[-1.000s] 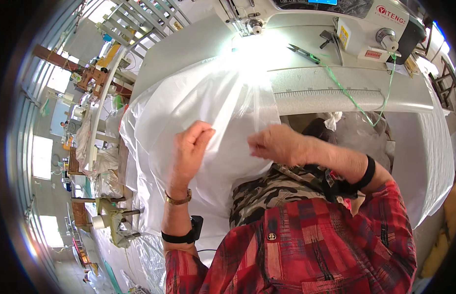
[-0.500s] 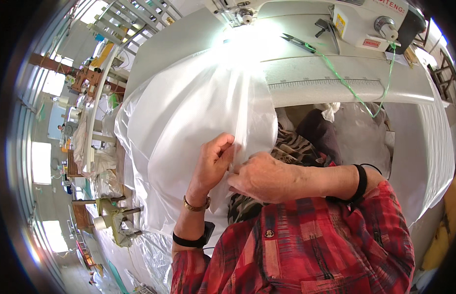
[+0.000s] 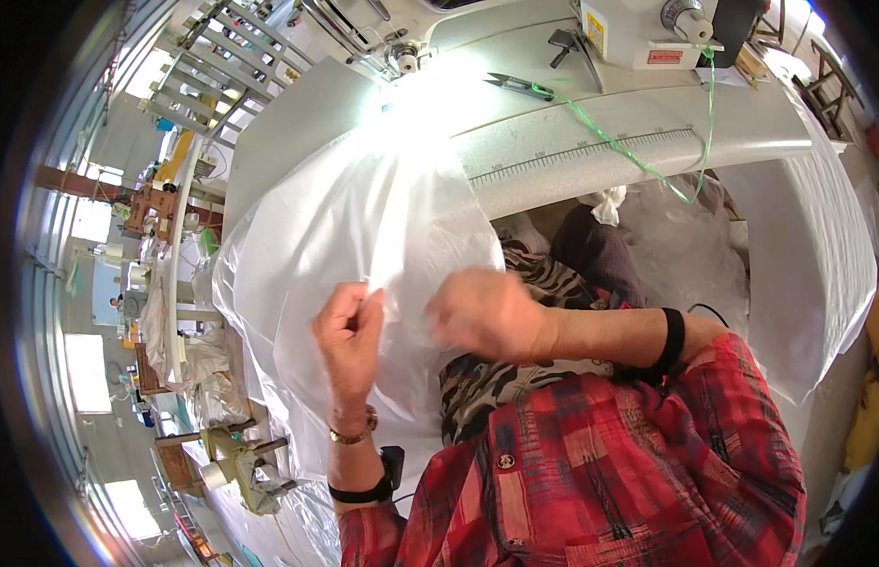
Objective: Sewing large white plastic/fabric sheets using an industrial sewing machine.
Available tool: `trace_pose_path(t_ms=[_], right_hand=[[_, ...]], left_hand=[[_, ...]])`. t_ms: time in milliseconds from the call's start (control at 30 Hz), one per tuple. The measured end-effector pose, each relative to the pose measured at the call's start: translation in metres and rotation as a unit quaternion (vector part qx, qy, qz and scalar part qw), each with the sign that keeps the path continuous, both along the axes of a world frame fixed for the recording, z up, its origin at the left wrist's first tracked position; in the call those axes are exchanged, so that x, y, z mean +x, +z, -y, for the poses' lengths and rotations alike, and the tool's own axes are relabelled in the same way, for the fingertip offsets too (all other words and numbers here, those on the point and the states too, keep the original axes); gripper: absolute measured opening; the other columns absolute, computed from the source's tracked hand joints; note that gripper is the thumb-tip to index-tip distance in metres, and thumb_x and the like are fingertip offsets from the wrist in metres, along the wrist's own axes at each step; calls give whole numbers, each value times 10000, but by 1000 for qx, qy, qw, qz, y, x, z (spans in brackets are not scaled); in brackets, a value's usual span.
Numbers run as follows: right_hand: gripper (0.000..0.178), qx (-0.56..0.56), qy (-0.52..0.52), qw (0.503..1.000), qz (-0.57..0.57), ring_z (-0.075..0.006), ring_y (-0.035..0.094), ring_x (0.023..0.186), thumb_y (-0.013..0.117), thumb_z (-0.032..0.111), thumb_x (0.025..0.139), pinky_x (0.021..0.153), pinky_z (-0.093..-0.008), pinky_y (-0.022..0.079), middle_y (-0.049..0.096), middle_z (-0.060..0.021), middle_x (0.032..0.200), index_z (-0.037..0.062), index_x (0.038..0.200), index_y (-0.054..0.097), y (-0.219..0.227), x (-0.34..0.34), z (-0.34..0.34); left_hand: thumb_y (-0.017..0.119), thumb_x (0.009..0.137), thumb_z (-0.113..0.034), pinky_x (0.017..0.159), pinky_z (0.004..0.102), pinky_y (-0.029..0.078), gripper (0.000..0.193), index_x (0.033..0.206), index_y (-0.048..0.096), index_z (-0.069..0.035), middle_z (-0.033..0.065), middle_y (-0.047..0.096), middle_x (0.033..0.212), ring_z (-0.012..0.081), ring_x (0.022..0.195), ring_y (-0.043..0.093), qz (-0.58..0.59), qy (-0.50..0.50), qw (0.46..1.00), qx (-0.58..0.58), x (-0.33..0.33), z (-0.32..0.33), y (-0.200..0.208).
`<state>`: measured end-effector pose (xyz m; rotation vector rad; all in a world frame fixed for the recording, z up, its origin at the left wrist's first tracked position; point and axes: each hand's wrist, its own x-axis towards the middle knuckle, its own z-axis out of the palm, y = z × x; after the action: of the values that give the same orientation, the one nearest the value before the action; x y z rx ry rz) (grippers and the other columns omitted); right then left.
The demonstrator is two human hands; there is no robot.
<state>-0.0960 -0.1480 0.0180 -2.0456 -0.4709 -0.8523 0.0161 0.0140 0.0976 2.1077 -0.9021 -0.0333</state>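
White, thin sheeting point(image 3: 298, 255) runs down in folds from under the lit head of a sewing machine point(image 3: 404, 59) and spreads over my lap. My left hand point(image 3: 348, 335) is closed in a pinch on a fold of it, thumb against fingers. To its right, my right hand point(image 3: 486, 314) hovers over the sheeting with curled fingers. Motion smears those fingertips, so whether they hold anything is unclear. Glare from the lamp hides where the sheeting meets the needle.
Thread snips point(image 3: 517, 85) with a green cord point(image 3: 619, 146) lie on the machine table point(image 3: 638, 111), near a small black tool point(image 3: 562, 45). A ruler scale point(image 3: 581, 151) marks the table's front. More white sheeting point(image 3: 808, 265) hangs at the right. Workbenches stand at the left.
My hands have drawn apart; the left has moved left with its pinch on the sheeting, and the right has lifted away from it. The whole view has shifted slightly.
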Motion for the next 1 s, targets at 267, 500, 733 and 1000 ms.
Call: trace_pose_path(t_ms=[267,500,733,1000], right_hand=[[470,334,-226,865,-299,-266,571,965,671,334,883,889,-389,460,562,-180,1036,-40,1124,518,-74,-5,22],[344,235,-283,916,-159,-230,589,909,667,143,874,812,-334,485,600,-144,1024,-11,1157,545,-43,-23,27],[544,425,-129,885,-139,-247,558,1134,571,61,894,896,-335,485,524,-179,1313,-1,1395,370,13,59,6],[412,261,98,944,-174,-362,609,1031,567,71,873,855,-411,481,621,-219,1114,14,1268,462,-12,69,13]], left_hand=[[617,771,42,495,330,395,96,785,555,-29,126,494,656,291,517,455,275,-48,954,113,-19,13,33],[617,862,39,479,198,317,64,830,579,-1,-34,466,567,8,537,376,106,-55,991,63,-16,16,39],[600,871,49,469,198,298,66,829,573,6,-55,460,572,5,526,365,71,-63,992,77,-22,18,35],[614,845,11,484,234,346,32,856,586,-1,32,471,578,60,517,402,-1,-95,992,77,-15,23,27]])
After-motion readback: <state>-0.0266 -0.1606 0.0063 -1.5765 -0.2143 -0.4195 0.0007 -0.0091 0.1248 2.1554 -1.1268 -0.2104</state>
